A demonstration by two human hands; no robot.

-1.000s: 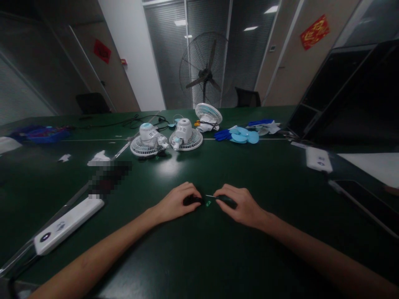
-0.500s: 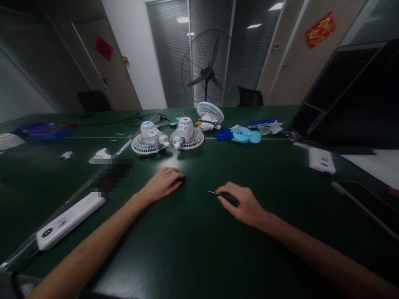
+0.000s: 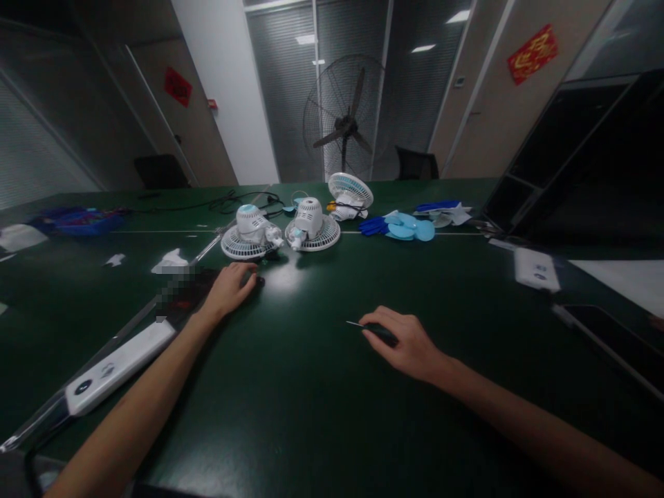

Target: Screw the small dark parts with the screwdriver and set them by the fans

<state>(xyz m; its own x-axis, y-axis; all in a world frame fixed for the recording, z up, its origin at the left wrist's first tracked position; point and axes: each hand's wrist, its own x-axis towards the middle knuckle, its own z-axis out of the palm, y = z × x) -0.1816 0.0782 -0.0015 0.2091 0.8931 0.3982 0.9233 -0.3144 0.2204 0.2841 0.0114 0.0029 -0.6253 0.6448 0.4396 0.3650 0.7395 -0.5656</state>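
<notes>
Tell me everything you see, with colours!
Table: one, green, below.
Small fans: three, white, far side.
Big fan: one, dark, behind.
Blade set: one, light blue, right of small fans.
Gloves: some, blue, by blade set.
Basket: one, blue, far left.
Scraps: several, white, left.
Boxes: two, white, left and right.
Cables: unclear, black, back left.
Screen: one, black, right.
Chairs: two, black, behind.
Signs: two, red, back.
Screwdriver: one, dark, right hand.
Small part: one, black, left hand.
Hands: two, bare, over table.
</notes>
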